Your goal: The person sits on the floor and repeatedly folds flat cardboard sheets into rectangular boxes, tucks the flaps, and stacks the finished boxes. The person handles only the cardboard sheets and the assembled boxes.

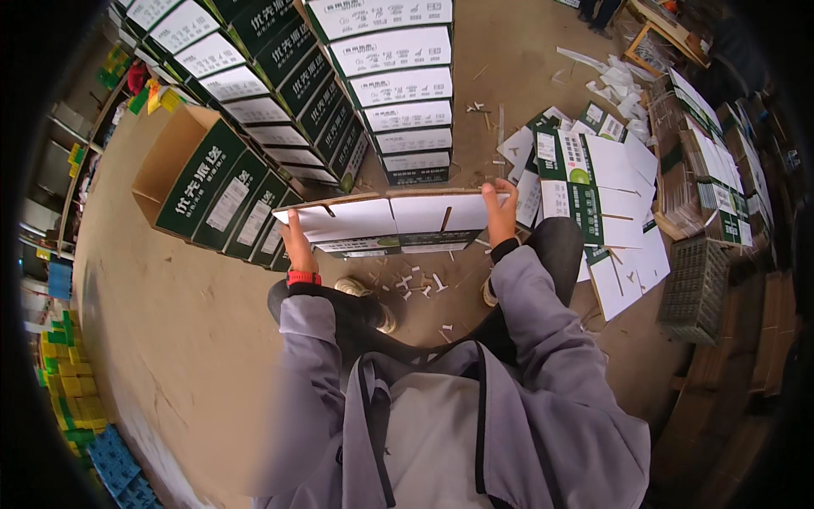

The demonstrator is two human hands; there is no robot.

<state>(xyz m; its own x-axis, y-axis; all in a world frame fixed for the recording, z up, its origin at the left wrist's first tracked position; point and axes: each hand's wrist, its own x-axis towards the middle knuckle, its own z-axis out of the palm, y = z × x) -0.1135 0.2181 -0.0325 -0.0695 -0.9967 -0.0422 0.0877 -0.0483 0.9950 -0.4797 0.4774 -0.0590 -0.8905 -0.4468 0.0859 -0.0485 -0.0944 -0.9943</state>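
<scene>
In front of my knees I hold up a white and green cardboard carton, with slots cut into its white upper part. My left hand grips its left end, thumb on the near face and the other fingers hidden behind. At the opposite end my right hand is closed on the edge, thumb towards me and fingers behind. Just left of the carton, an open-ended stack of green boxes lies tilted on the floor. Small white cardboard scraps are scattered between my shoes.
Tall stacks of green and white boxes stand ahead. Flat carton sheets lie in a loose pile on the right, near a grey crate and bundled cardboard. Yellow and green items line the left side.
</scene>
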